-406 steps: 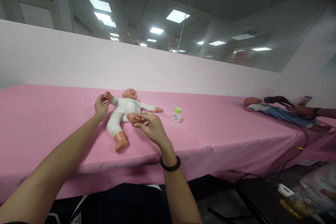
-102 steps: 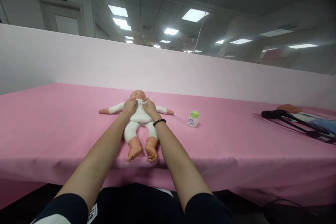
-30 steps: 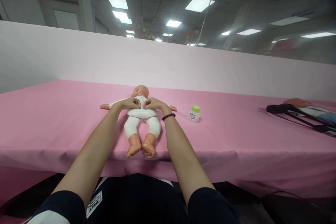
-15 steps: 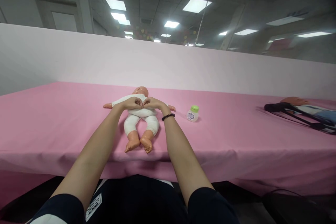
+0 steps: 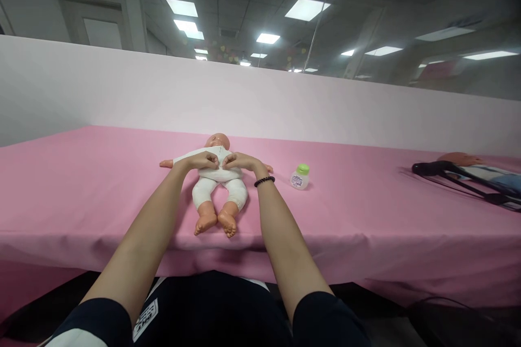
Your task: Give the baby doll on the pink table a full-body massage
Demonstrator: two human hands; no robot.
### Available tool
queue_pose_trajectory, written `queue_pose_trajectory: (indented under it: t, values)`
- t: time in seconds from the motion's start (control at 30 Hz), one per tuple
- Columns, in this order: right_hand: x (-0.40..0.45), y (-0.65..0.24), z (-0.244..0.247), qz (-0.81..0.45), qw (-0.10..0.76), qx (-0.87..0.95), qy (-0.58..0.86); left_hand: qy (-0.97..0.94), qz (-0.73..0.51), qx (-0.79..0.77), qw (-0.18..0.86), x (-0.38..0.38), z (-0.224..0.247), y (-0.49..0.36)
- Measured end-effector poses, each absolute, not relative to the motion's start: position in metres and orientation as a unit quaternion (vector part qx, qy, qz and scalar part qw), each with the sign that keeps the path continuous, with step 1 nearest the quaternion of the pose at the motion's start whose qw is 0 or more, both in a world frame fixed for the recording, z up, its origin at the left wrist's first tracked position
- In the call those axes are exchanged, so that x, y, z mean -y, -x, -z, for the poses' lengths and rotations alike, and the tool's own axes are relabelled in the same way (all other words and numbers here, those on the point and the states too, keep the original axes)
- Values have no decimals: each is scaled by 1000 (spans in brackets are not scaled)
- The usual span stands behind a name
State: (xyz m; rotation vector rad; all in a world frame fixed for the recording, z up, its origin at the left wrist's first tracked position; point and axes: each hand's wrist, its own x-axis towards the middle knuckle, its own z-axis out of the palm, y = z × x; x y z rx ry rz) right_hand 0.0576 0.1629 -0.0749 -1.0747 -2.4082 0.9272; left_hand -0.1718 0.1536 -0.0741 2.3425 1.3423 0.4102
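Note:
A baby doll (image 5: 220, 174) with a white cloth body lies on its back on the pink-covered table (image 5: 345, 200), its head away from me and its feet near the front edge. My left hand (image 5: 205, 160) rests over one side of its chest, fingers curled together. Over the other side is my right hand (image 5: 237, 161), also curled, with a dark beaded bracelet at the wrist. A small gap separates the two hands. Whatever the fingertips may pinch is too small to make out.
A clear bottle with a green cap (image 5: 300, 177) stands to the right of the doll. At the far right lie a black-framed object (image 5: 459, 176) and another doll (image 5: 459, 159). A pale low wall (image 5: 260, 103) runs behind the table.
My hands, which met at the middle of the doll's chest, have moved slightly apart, the left one leftward and the right one rightward.

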Motion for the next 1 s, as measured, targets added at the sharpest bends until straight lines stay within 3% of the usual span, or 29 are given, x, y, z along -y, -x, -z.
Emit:
queue_pose_trajectory:
  t: [0.2, 0.47, 0.73, 1.0]
  values:
    - [-163, -46, 75, -303, 120, 848, 418, -862, -65, -467, 184, -151, 71, 165]
    - [-163, -56, 74, -322, 124, 847, 404, -855, -55, -466, 221, -152, 68, 170]
    - [-161, -45, 73, -306, 88, 856, 408, -821, -45, -538, 187, -150, 68, 163]
    - [-159, -56, 77, -343, 175, 830, 403, -823, -91, -524, 201, -145, 65, 173]
